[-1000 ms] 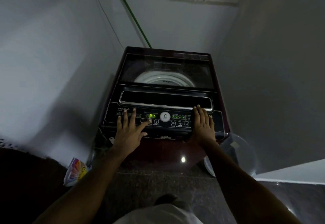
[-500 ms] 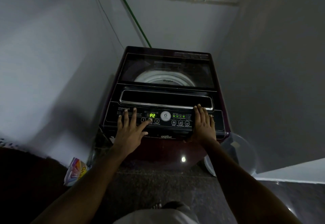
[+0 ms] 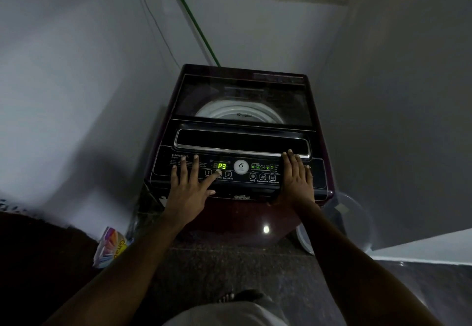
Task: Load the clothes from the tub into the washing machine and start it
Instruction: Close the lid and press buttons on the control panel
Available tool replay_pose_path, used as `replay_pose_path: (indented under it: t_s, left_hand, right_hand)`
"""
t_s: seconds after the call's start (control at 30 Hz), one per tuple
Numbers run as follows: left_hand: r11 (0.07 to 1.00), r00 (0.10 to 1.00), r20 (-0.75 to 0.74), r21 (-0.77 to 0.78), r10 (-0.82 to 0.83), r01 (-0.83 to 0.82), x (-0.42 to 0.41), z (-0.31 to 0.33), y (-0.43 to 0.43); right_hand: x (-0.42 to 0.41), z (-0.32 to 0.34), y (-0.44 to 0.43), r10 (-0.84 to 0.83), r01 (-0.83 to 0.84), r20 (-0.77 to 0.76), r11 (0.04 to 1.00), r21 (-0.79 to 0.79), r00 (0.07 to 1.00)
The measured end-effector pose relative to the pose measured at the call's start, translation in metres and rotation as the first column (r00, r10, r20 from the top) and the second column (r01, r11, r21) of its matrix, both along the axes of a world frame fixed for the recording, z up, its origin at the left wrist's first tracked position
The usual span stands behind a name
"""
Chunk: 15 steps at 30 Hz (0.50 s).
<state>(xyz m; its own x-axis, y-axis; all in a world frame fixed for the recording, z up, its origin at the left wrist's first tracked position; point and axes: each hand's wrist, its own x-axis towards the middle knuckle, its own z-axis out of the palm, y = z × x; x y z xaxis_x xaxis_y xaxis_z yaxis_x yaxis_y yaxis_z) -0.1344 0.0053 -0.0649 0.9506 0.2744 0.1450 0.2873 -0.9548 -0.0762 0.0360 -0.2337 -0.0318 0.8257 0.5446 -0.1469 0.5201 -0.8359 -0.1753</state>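
Note:
A dark maroon top-load washing machine (image 3: 240, 223) stands in a narrow corner with its glass lid (image 3: 242, 98) down; the white drum rim shows through it. On the front control panel (image 3: 316, 172) the green display (image 3: 221, 166) reads P3. My left hand (image 3: 187, 187) lies flat on the panel's left part, its index fingertip on the middle round button (image 3: 218, 172). My right hand (image 3: 297, 180) rests flat with straight fingers on the panel's right part. A clear plastic tub (image 3: 342, 223) stands on the floor right of the machine; no clothes show in it.
Grey walls close in on the left, back and right. A green hose (image 3: 191, 16) runs down the back wall to the machine. A colourful detergent packet (image 3: 111, 247) lies on the floor at the left. A pale ledge (image 3: 421, 251) juts in at the right.
The display has stepped from P1 to P2 to P3 while my left index finger stays on the middle button. Neither hand has shifted.

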Motion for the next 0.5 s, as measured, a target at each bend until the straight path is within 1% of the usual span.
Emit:
replay_pose_path:
  t_s: [0.2, 0.37, 0.5]
  left_hand:
    - [0.999, 0.999, -0.044, 0.04, 0.0, 0.002, 0.001, 0.003, -0.001]
    - [1.0, 0.996, -0.093, 0.002, -0.002, 0.003, 0.002, 0.008, -0.003]
    - [0.999, 0.986, -0.167, -0.042, -0.006, -0.001, 0.007, 0.015, -0.005]
  right_hand:
    - [0.0, 0.0, -0.001, 0.001, -0.001, -0.005, 1.0, 0.018, 1.0]
    - [-0.001, -0.001, -0.001, 0.005, -0.005, 0.001, 1.0, 0.009, 1.0]
    - [0.0, 0.0, 0.0, -0.007, 0.007, -0.006, 1.0, 0.006, 1.0]
